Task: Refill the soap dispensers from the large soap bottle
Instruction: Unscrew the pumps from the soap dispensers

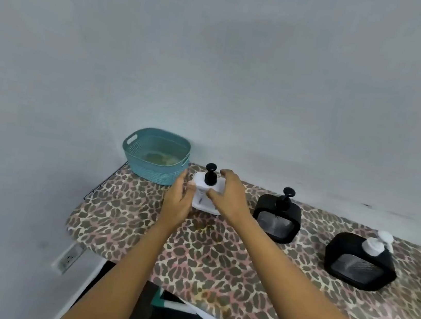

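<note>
One leopard-print board [216,263] carried one teal basket [148,172] and three dispensers: a white-pumped black dispenser [359,264], a black-pumped black dispenser [276,222], and the white dispenser [202,198] just beside the basket. The left hand [178,200] and right hand [228,194] clasped its sides. It looked rigid, smooth, probably slippery; the flat body seemed safer to hold than its pump [210,175]. No large bottle showed.
</note>
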